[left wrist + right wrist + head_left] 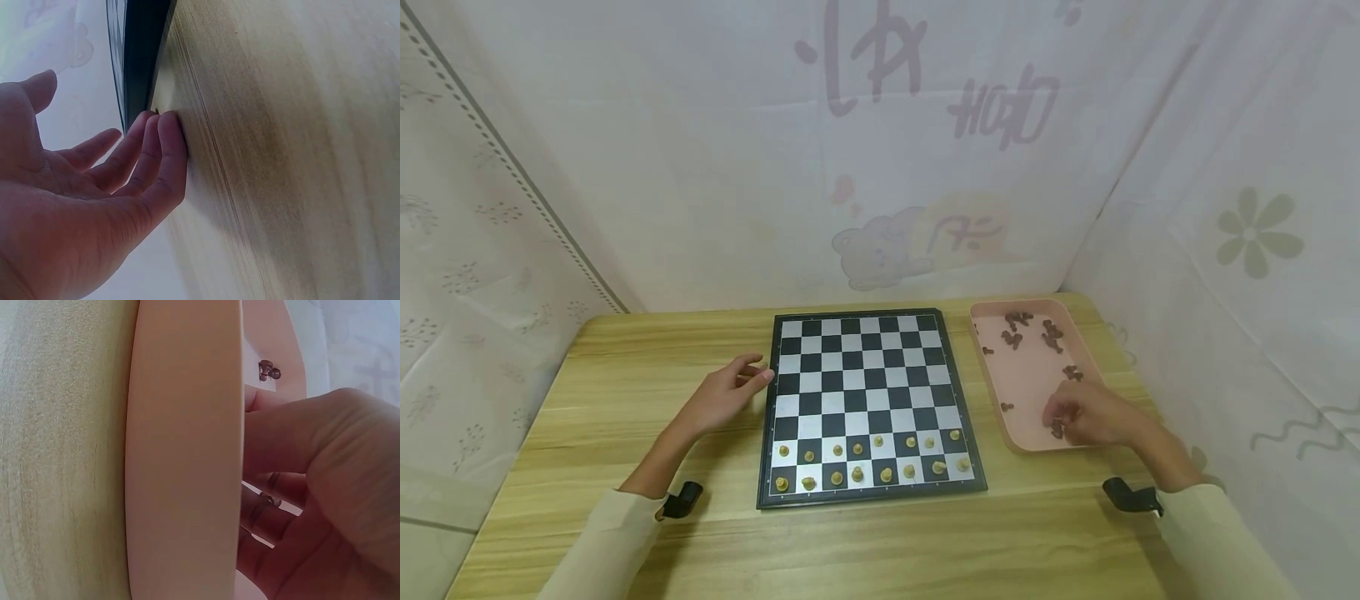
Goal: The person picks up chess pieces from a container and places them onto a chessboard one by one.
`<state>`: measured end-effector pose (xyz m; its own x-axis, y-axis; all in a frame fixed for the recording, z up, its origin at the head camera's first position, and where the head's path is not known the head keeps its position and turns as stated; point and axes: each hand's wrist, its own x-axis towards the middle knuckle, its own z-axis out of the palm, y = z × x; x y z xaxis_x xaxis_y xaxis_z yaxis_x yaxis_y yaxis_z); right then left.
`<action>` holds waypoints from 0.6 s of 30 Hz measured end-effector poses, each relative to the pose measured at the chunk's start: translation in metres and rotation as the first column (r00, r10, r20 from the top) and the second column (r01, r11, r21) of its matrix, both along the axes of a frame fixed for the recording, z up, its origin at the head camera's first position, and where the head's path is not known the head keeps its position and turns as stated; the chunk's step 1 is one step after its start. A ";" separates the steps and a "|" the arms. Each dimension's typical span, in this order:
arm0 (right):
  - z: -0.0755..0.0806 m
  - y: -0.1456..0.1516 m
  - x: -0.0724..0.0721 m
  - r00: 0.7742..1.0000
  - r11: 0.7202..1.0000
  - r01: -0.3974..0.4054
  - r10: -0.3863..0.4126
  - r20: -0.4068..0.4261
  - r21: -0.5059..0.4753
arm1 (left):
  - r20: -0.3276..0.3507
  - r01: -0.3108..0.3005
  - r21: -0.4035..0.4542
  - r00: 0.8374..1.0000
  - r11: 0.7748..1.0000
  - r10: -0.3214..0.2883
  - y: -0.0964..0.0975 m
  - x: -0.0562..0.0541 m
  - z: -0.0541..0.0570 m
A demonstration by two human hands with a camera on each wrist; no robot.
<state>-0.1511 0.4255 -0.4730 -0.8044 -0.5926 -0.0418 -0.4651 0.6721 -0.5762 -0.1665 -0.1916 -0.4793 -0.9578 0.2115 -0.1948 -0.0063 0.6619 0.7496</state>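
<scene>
A black-and-white chessboard (865,377) lies on the table, its two near rows set with pale yellowish chess pieces (857,474). My left hand (730,393) rests beside the board's left edge, fingers relaxed and holding nothing; in the left wrist view its fingertips are close to the dark board edge (139,56). Inside the pink tray (1022,375), right of the board, is my right hand (1093,412) with bent fingers. A dark brown chess piece (1057,429) is right by those fingers. The tray wall (187,450) hides the fingertips in the right wrist view, so a grip cannot be confirmed.
More dark brown chess pieces (1051,335) lie scattered in the tray, mostly toward its far end. The wooden table (647,367) meets a printed cloth backdrop (722,208) at the back, with cloth on both sides.
</scene>
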 end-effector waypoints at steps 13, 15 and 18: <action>-0.008 -0.005 -0.005 0.999 0.999 0.027 -0.028 -0.028 -0.030 | -0.011 0.001 0.000 1.000 1.000 -0.001 -0.001 -0.001 -0.002; -0.009 -0.006 -0.005 0.998 0.999 0.042 -0.042 -0.048 -0.020 | -0.013 0.002 -0.001 1.000 1.000 -0.002 -0.001 -0.001 -0.003; -0.010 -0.007 -0.005 0.996 0.997 0.079 -0.080 -0.037 -0.008 | -0.015 0.001 -0.002 1.000 1.000 -0.001 -0.001 -0.001 -0.003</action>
